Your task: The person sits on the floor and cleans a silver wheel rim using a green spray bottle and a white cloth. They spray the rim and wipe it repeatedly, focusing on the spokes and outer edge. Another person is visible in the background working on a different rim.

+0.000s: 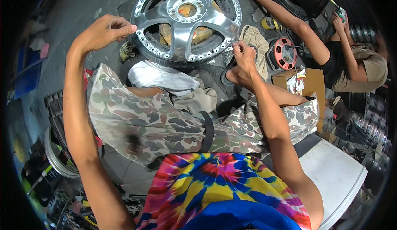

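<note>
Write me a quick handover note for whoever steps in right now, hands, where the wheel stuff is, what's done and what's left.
Left hand: raised at the left edge of the alloy wheel, fingertips pinched; what it holds is too small to tell.
Right hand: at the wheel's lower right rim, fingers closed on a small part.
Wheel lies flat on the floor in front of the knees; white cloth on the lap.
Done: cannot tell.
Left: probably the rest of the rim's edge.

Brown cardboard box (311, 85) sitting just right of the orange cable reel (284, 52), open at the top, holding crumpled white wrapping (296, 82) with coloured print. Yellow tape roll (269, 22) lying above and left of that reel. No signs or screens showing.
</note>
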The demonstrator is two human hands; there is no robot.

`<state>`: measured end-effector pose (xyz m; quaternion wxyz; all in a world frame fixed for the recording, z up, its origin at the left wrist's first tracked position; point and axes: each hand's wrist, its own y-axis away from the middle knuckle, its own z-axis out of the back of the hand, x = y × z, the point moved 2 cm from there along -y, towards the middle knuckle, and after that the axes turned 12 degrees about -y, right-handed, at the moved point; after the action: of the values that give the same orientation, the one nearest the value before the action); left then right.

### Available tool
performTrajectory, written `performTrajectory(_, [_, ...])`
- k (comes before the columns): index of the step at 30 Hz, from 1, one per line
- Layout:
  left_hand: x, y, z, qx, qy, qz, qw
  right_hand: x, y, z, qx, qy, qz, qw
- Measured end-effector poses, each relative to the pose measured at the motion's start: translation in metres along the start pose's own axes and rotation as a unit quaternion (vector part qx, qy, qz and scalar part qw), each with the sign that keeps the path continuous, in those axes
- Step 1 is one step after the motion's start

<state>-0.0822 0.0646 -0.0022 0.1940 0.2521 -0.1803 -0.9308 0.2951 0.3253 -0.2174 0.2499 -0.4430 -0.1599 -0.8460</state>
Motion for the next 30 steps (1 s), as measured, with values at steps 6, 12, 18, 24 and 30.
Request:
performTrajectory(6, [0.003,0.001,-0.004,-0.044,0.024,-0.014,0.999,-0.007,0.004,-0.006,0.025,0.005,0.025,0.999])
performTrajectory(12, [0.002,-0.005,-0.004,-0.028,0.012,-0.032,0.999,-0.007,-0.006,-0.002,0.015,-0.049,-0.010,0.999])
performTrajectory(18, [0.000,-0.004,-0.002,-0.039,0.021,-0.023,0.999,-0.015,0.012,-0.021,0.067,-0.035,0.036,0.996])
performTrajectory(24, [-0.009,-0.008,0.001,-0.009,-0.011,-0.020,1.000,-0.010,0.018,-0.026,0.047,-0.168,-0.063,0.983])
performTrajectory(30, [-0.004,-0.008,0.001,-0.015,-0.016,-0.030,0.999,-0.014,0.034,-0.048,0.071,-0.147,-0.057,0.985])
